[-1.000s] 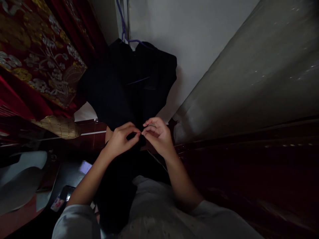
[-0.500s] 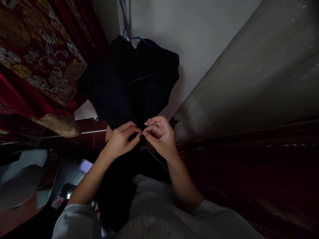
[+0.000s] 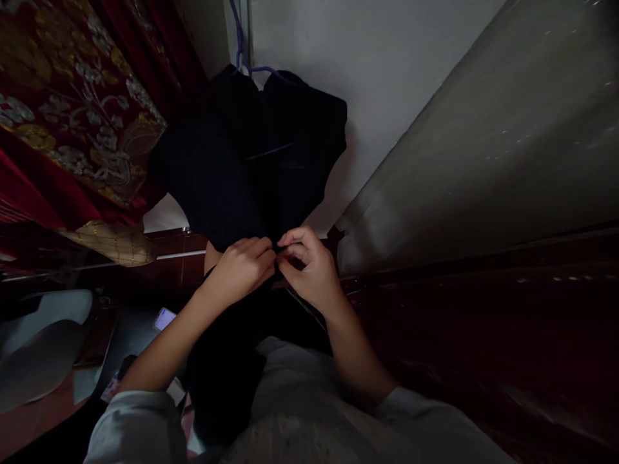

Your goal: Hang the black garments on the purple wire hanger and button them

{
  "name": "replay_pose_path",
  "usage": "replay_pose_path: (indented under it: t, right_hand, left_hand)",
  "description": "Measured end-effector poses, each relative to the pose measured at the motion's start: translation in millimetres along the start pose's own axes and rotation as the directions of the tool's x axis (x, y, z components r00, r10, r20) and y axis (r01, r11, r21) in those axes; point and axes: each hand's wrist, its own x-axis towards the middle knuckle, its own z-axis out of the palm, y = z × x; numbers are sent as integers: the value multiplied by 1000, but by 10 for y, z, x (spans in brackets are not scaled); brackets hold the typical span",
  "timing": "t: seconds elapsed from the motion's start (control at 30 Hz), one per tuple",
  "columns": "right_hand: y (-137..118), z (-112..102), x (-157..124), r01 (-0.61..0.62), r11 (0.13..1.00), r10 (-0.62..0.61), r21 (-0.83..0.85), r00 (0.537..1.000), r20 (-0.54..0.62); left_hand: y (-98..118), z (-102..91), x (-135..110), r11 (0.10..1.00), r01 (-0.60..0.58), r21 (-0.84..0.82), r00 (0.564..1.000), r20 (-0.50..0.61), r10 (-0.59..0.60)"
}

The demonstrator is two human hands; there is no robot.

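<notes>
A dark navy or black shirt [image 3: 217, 174] with short sleeves hangs on a purple hanger [image 3: 240, 48] against the pale wall. At the lower front of it, my left hand [image 3: 244, 267] has its fingers curled together on the cloth. My right hand [image 3: 312, 264] meets it from the other side, thumb and fingertips pinched at the shirt's front opening. The fingertips of both hands nearly touch. Any small piece between them is hidden by the fingers and the dim light. A thin purplish line [image 3: 269, 152] crosses the shirt's chest.
A red cloth with gold and silver embroidery [image 3: 104, 122] hangs at the left. Below it are a grey chair [image 3: 41, 361] and a lit phone [image 3: 164, 318] on a dark surface. A large greyish covered panel [image 3: 464, 142] slants along the right.
My left hand's fingers have curled further and closed in at the cloth. My right hand's fingers have drawn slightly closer together in nearly the same place.
</notes>
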Motion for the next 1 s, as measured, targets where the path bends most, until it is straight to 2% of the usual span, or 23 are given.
replay_pose_path:
  t: [0.17,0.33,0.5,0.63,0.73,0.8,0.9,1.0]
  right_hand:
    - [-27,2,-3,25,999,-25,-35,1000,8]
    - [-14,4,0,-5,1000,5,-10,1000,1]
    - [-18,13,27,-7,1000,8,-21,1000,17]
    - [-6,17,27,-3,1000,3,-3,999,48]
    - [30,19,3,-36,998,33,46,997,71]
    - [47,18,-7,-74,991,66,112,995,75]
    - [41,5,6,-113,969,101,219,993,63]
    - [17,-18,37,-95,960,85,262,995,46]
  left_hand:
    - [-24,-7,59,999,-49,19,996,72,48]
    - [-58,57,73,998,-55,18,996,66,53]
    - [-118,107,70,996,-62,-64,997,50,66]
    - [-171,72,58,984,-40,-174,998,36,47]
    - [-200,-9,38,941,27,-336,999,-27,-39]
    - [-198,-69,21,881,78,-467,990,-66,-123]
    - [-163,-108,-11,770,119,-627,961,-123,-248]
    - [-115,-53,-49,662,149,-735,917,-147,-370]
